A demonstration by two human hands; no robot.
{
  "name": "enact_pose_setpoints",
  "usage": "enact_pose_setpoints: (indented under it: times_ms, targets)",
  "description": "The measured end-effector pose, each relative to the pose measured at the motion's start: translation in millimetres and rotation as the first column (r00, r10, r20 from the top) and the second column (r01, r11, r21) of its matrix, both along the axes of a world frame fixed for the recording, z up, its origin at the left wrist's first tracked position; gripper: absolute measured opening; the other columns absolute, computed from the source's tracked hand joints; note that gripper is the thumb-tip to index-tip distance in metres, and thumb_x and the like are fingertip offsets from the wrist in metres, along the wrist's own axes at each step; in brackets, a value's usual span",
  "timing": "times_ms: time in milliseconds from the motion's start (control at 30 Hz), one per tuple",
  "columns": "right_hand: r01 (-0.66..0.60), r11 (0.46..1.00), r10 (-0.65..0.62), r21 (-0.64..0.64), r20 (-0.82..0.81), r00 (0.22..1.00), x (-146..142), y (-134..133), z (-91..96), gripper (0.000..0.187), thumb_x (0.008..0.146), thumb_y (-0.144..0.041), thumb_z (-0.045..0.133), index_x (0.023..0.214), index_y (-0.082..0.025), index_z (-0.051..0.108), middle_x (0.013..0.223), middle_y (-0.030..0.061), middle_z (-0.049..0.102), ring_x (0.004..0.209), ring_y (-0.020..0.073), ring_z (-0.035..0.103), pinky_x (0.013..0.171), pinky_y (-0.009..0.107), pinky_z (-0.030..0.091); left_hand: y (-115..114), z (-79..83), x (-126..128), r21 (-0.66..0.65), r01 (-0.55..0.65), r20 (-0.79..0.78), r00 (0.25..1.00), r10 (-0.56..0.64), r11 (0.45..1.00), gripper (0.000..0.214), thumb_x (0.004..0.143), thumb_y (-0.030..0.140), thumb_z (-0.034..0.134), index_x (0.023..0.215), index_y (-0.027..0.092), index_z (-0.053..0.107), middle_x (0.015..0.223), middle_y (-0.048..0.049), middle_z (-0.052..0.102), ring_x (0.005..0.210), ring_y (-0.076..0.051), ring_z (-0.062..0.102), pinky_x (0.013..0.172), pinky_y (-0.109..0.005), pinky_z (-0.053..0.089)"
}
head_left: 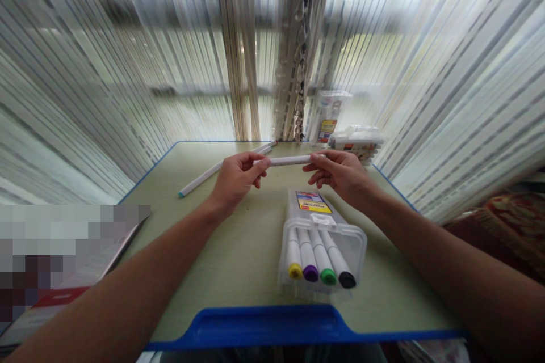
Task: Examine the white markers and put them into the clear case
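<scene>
A white marker (290, 160) is held level above the table, one end in each hand. My left hand (240, 176) pinches its left end, and my right hand (336, 173) grips the other end between thumb and fingers. Below my right hand lies a clear plastic case (360, 235) with its open end towards me. Inside it are several white markers with yellow (294, 270), purple (310, 273), green (328, 276) and black (347, 279) ends. Behind my left hand a white marker with a teal end (200, 180) rests on the table.
The light green table (204, 278) has a blue rim with a tray-like recess (268, 323) at the front. At the back right are an upright clear case (330, 116) and a second case (357, 142). A magazine-like item (123, 241) lies left; string curtains (170, 57) hang behind.
</scene>
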State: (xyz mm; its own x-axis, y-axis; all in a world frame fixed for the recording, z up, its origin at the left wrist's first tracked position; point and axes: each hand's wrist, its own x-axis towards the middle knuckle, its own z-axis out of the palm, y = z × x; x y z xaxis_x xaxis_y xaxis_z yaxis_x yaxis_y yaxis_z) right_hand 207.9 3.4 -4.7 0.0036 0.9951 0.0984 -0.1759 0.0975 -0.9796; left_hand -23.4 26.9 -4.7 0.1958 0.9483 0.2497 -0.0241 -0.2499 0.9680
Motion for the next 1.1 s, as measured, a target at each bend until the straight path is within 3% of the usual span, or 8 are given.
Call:
enact_pose_setpoints:
  times_ms: [300,567,767,933,1100]
  targets:
    - [-0.004,0.999,0.002,0.042,0.036,0.999,-1,-1,-1.2,0.037,0.062,-0.039,0.092,0.079,-0.014,0.071,0.068,0.0055,0.075,0.047,0.013,0.066,0.04,0.019,0.047,-1,-0.7,2,0.023,0.043,-0.06,0.997,-0.041,0.999,0.033,0.073,0.041,0.083,0.083,0.013,0.068,0.072,-0.0014,0.067,0.049,-0.007,0.055,0.048,-0.022,0.045]
    - [-0.007,1.0,0.007,-0.002,-0.03,1.0,1,0,-0.2,0.03,0.069,-0.037,0.088,0.081,-0.015,0.071,0.072,0.0062,0.076,0.047,0.0132,0.067,0.04,0.019,0.048,2,-0.9,2,-0.056,0.034,0.047,0.998,-0.031,0.998,0.018,0.081,0.028,0.074,0.091,0.013,0.07,0.078,-0.0051,0.072,0.048,-0.007,0.056,0.049,-0.022,0.048]
    - [-0.002,0.998,-0.002,-0.057,-0.07,0.998,-1,-2,3.2,0.011,0.085,-0.022,0.068,0.091,-0.013,0.073,0.074,0.0093,0.077,0.047,0.0146,0.068,0.04,0.02,0.049,1,1.5,2,-0.133,0.035,0.125,0.992,-0.018,0.99,0.015,0.088,0.022,0.063,0.094,0.012,0.071,0.076,-0.0065,0.072,0.047,-0.008,0.056,0.049,-0.022,0.049]
    - [-0.005,0.996,-0.003,-0.085,-0.099,0.995,-1,-3,6.6,0.021,0.091,-0.015,0.051,0.093,-0.01,0.072,0.074,0.0113,0.077,0.047,0.0161,0.069,0.041,0.022,0.049,2,2.9,3,-0.179,0.046,0.176,0.984,-0.014,0.983,0.018,0.09,0.018,0.055,0.096,0.009,0.07,0.076,-0.0081,0.072,0.047,-0.01,0.057,0.049,-0.023,0.049]
    - [-0.013,0.995,0.001,-0.095,-0.13,0.992,-2,-2,8.3,0.025,0.091,-0.012,0.046,0.09,-0.009,0.071,0.073,0.0124,0.076,0.047,0.0173,0.069,0.041,0.023,0.049,3,2.6,3,-0.184,0.037,0.179,0.984,-0.004,0.982,0.021,0.093,0.018,0.053,0.099,0.007,0.07,0.075,-0.0079,0.072,0.045,-0.009,0.055,0.048,-0.023,0.048]
